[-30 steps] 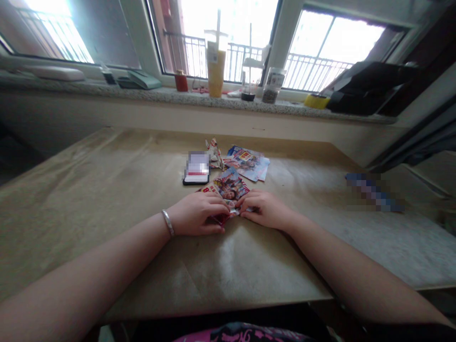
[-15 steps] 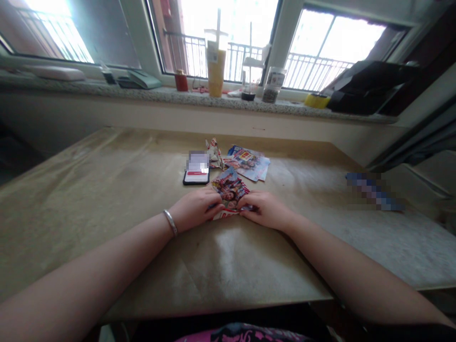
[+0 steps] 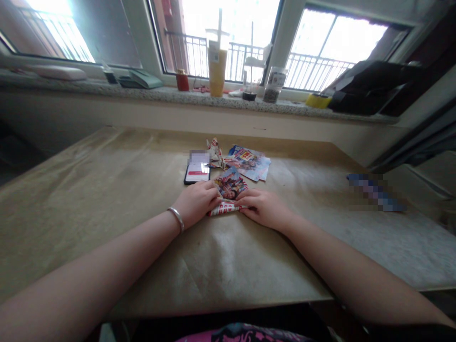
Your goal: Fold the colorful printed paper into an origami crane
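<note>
A colourful printed paper sheet point(image 3: 230, 187) lies on the tan table point(image 3: 107, 190), its near edge folded up into a red-and-white strip. My left hand point(image 3: 195, 202), a silver bracelet on its wrist, grips the sheet's left side with curled fingers. My right hand point(image 3: 263, 208) presses the folded edge from the right, fingers pinched on it. Both hands rest on the table, almost touching.
A phone point(image 3: 197, 172) lies just beyond my left hand. Behind it are a small folded paper piece point(image 3: 213, 151) and more printed sheets point(image 3: 249, 163). The windowsill holds a tall yellow drink cup point(image 3: 216, 71), a red jar point(image 3: 182, 80), other cups and a yellow tape roll point(image 3: 317, 100).
My left hand has slid forward along the sheet towards the phone, rolling the near edge of the paper up and over. The right hand stayed almost in place.
</note>
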Tool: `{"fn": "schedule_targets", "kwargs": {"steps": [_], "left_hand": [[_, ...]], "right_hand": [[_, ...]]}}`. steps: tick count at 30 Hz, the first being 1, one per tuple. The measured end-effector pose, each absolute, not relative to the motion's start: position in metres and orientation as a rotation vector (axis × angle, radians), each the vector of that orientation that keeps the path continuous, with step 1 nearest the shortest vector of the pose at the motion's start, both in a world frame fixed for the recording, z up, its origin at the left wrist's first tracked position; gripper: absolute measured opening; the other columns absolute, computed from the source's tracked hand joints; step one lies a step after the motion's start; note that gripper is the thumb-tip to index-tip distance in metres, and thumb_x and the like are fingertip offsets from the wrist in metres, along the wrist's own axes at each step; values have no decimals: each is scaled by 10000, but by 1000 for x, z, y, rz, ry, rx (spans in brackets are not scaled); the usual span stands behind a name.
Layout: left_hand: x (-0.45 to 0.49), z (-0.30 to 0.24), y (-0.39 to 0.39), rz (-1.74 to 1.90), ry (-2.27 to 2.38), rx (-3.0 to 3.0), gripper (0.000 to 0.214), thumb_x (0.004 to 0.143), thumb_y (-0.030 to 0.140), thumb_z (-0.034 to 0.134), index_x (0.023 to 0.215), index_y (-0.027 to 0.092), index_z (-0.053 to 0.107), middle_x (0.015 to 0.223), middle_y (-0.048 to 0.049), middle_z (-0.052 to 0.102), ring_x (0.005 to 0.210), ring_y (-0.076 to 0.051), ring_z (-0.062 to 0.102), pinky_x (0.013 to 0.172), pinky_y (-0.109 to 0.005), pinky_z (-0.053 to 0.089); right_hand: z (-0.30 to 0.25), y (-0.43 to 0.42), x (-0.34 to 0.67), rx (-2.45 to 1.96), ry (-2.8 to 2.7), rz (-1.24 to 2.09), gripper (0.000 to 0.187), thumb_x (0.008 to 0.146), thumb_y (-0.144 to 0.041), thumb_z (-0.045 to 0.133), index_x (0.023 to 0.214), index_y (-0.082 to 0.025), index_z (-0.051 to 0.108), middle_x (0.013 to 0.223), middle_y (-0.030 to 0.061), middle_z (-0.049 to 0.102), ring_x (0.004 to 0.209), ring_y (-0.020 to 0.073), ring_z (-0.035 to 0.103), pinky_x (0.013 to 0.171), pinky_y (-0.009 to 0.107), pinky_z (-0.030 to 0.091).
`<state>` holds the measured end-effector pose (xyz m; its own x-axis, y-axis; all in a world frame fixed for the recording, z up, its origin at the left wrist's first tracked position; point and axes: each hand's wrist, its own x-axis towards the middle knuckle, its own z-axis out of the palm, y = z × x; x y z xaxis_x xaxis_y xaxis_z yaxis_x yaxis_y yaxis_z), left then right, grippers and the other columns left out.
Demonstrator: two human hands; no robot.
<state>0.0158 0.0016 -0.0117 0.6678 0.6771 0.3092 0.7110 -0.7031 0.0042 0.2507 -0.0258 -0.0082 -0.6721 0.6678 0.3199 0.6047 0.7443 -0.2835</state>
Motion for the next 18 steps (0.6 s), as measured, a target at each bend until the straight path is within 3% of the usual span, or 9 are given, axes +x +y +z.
{"fn": "schedule_targets", "kwargs": {"steps": [6, 11, 18], "left_hand": [[15, -9, 1, -387, -1212, -2750, 225, 897, 314, 529, 763, 150, 604, 839, -64, 606, 762, -185, 557, 669, -294, 455], [11, -4, -1, -390, -1160, -2800, 165, 881, 273, 535, 791, 157, 609, 855, -61, 606, 769, -177, 560, 668, -279, 455], [5, 5, -4, -389, -946, -2985, 243, 921, 306, 457, 957, 173, 657, 990, -74, 646, 886, -186, 602, 788, -309, 497]], "right_hand": [[-10, -25, 250, -970, -2568, 60, 205, 880, -248, 539, 957, -246, 729, 1021, 46, 691, 940, 196, 597, 824, 330, 482], [-13, -25, 251, -1001, -2593, 29, 223, 885, -261, 531, 995, -260, 725, 1012, 40, 676, 900, 178, 600, 767, 299, 478], [-12, -22, 258, -1044, -2635, -87, 230, 878, -264, 526, 998, -268, 722, 956, 29, 688, 842, 162, 614, 696, 264, 450]]}}
